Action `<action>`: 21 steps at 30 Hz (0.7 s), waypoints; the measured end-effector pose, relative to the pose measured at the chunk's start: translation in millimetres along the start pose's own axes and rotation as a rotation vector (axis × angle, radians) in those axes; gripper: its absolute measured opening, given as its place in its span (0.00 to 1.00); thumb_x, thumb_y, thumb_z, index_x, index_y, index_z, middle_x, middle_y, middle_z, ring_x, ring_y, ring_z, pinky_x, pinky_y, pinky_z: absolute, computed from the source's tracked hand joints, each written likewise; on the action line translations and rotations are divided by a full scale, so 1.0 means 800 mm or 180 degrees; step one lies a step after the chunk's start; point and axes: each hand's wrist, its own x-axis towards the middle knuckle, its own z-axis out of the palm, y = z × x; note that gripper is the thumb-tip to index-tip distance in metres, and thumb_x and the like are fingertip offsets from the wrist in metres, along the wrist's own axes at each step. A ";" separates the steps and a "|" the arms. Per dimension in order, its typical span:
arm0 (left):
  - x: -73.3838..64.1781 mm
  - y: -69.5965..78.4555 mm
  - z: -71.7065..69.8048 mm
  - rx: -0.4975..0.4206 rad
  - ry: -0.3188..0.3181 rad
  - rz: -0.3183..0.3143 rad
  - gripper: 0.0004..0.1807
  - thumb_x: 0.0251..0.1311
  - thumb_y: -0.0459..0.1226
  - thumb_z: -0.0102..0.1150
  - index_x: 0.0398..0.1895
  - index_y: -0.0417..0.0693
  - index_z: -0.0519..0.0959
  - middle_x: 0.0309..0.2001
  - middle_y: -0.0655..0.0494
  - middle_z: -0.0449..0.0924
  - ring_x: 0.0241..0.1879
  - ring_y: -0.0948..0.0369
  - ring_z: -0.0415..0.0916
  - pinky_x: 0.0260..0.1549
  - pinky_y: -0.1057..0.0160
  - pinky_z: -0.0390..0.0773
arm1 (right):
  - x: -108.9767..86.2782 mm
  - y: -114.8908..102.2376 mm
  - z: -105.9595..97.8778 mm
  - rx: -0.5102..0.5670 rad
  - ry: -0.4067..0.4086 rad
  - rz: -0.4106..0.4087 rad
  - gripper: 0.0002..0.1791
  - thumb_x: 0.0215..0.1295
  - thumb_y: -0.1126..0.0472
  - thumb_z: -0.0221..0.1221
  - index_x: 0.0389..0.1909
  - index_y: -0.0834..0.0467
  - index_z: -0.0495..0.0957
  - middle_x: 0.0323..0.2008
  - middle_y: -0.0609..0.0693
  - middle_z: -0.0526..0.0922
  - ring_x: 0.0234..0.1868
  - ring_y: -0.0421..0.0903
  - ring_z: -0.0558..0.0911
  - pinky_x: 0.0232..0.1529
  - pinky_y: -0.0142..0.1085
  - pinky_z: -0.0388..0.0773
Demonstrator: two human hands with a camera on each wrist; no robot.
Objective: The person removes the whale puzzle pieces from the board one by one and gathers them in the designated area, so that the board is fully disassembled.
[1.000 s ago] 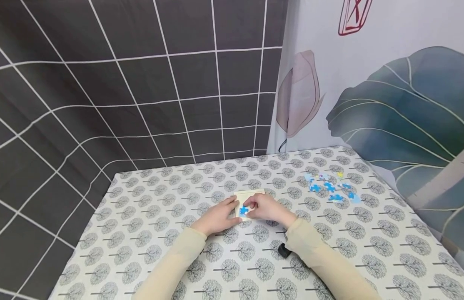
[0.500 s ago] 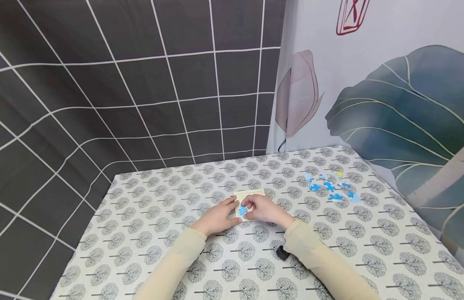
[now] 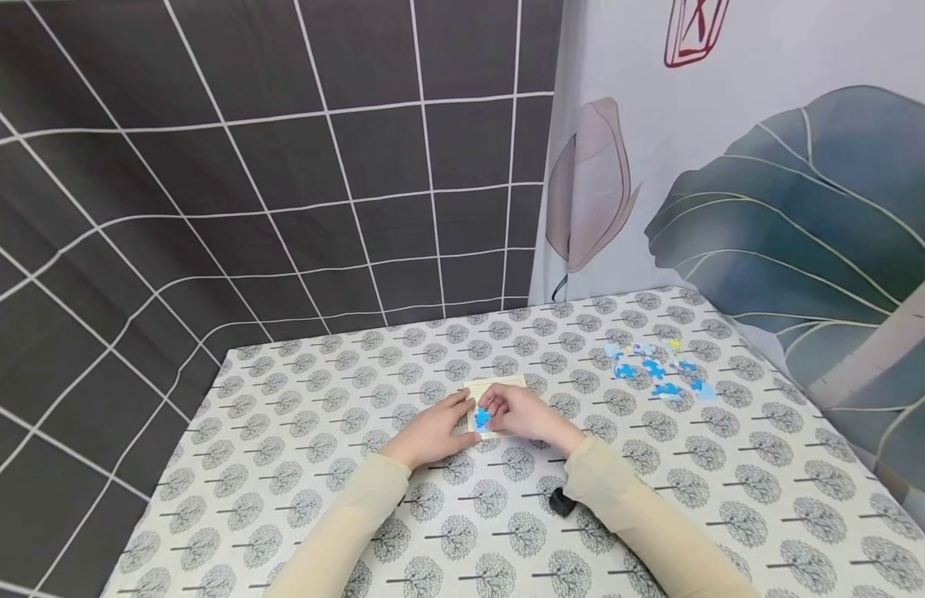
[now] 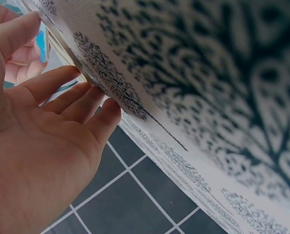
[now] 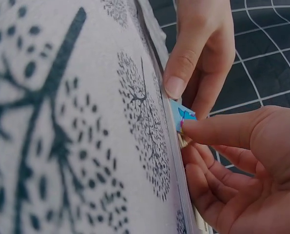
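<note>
A shallow cream puzzle tray [image 3: 507, 382] lies on the table in the head view. My left hand [image 3: 430, 433] rests along its left edge, thumb at the near corner, fingers extended and touching the side; the left wrist view shows those fingertips [image 4: 98, 92] against the tray's edge. Over the tray, my right hand [image 3: 524, 413] pinches a blue jigsaw piece [image 3: 481, 418] in the near left part. In the right wrist view, the thumb presses by a light-blue patch with darker blue [image 5: 183, 115]. Fingers hide part of the piece and the tray's inside.
Several loose jigsaw pieces [image 3: 666, 390], mostly blue with a yellow one, lie scattered at the right rear of the table. A cloth with tree prints [image 3: 298, 498] covers the tabletop. A small black object [image 3: 561, 502] shows by the right sleeve. Dark gridded curtain [image 3: 283, 166] hangs behind.
The right fingers have shifted slightly around the blue jigsaw piece, which has turned a little within the tray's near left part. The left hand stays on the tray's edge.
</note>
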 end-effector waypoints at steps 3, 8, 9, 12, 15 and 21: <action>0.000 0.000 0.000 0.0003 0.0001 -0.0009 0.40 0.68 0.55 0.57 0.76 0.42 0.63 0.78 0.49 0.54 0.75 0.48 0.57 0.71 0.44 0.63 | 0.000 0.001 -0.001 0.0114 0.0035 -0.0029 0.14 0.57 0.72 0.66 0.44 0.60 0.80 0.33 0.47 0.81 0.34 0.42 0.79 0.41 0.34 0.81; -0.001 0.002 0.000 -0.0022 0.0013 -0.0024 0.41 0.67 0.55 0.58 0.76 0.41 0.62 0.79 0.48 0.54 0.75 0.48 0.56 0.71 0.45 0.62 | -0.001 0.000 -0.001 0.0310 0.0015 0.0055 0.15 0.58 0.71 0.65 0.46 0.59 0.80 0.34 0.47 0.81 0.34 0.42 0.80 0.39 0.32 0.80; -0.001 0.002 -0.001 -0.0025 0.0014 -0.0026 0.41 0.68 0.55 0.58 0.76 0.41 0.62 0.79 0.48 0.54 0.75 0.48 0.55 0.71 0.45 0.62 | -0.001 0.000 -0.001 0.0365 0.0010 0.0081 0.15 0.58 0.72 0.64 0.47 0.60 0.79 0.35 0.48 0.81 0.34 0.42 0.80 0.39 0.32 0.81; -0.001 0.002 0.000 -0.0027 0.0025 -0.0017 0.41 0.68 0.54 0.58 0.76 0.41 0.62 0.79 0.48 0.54 0.75 0.47 0.55 0.71 0.45 0.61 | -0.002 0.000 0.000 0.0466 0.0011 0.0130 0.16 0.57 0.71 0.64 0.47 0.61 0.79 0.36 0.49 0.81 0.34 0.43 0.80 0.39 0.33 0.81; -0.002 0.002 0.000 -0.0045 0.0022 -0.0009 0.41 0.68 0.54 0.58 0.76 0.40 0.62 0.79 0.48 0.54 0.75 0.47 0.55 0.71 0.45 0.61 | -0.001 0.001 0.000 0.0437 0.0032 0.0131 0.14 0.57 0.71 0.65 0.45 0.60 0.81 0.35 0.48 0.81 0.35 0.43 0.80 0.43 0.34 0.80; -0.001 0.002 0.000 -0.0045 0.0013 -0.0014 0.41 0.68 0.54 0.58 0.76 0.41 0.62 0.79 0.48 0.53 0.75 0.47 0.55 0.71 0.44 0.61 | -0.001 0.002 0.001 0.0390 0.0044 0.0071 0.11 0.59 0.71 0.64 0.42 0.59 0.81 0.34 0.47 0.81 0.36 0.43 0.80 0.47 0.38 0.80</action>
